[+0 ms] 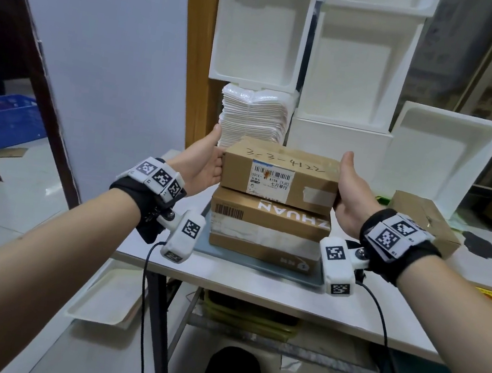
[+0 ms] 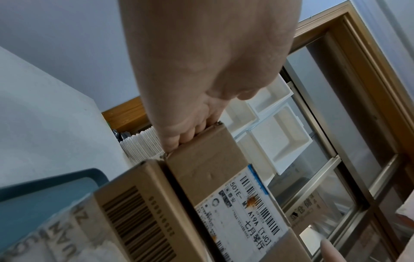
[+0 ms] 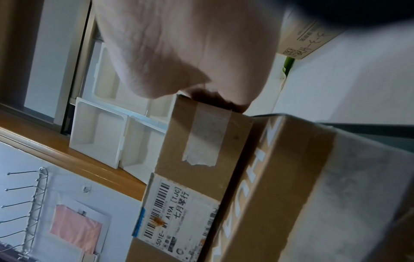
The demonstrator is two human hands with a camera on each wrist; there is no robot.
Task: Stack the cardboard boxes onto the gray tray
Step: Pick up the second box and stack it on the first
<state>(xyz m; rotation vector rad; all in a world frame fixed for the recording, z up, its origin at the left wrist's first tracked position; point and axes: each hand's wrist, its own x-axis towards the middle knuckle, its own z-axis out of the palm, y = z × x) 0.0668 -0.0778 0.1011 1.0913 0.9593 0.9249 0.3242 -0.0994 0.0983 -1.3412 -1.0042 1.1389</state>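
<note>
Boxes are piling up: left hand (image 1: 206, 165) and right hand (image 1: 350, 191) hold the top box (image 1: 281, 175) by its ends, on a bottom box (image 1: 267, 227) in the gray tray (image 1: 258, 267). Another box (image 1: 423, 220) on the desk (image 1: 225, 278) looks left to stack.

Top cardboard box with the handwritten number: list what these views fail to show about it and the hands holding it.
- Head view: left hand and right hand fingers, hidden behind the top cardboard box.
- Wrist views: contact with the lower brown cardboard box, only a dark seam.
- Head view: gray tray, mostly covered.
</note>
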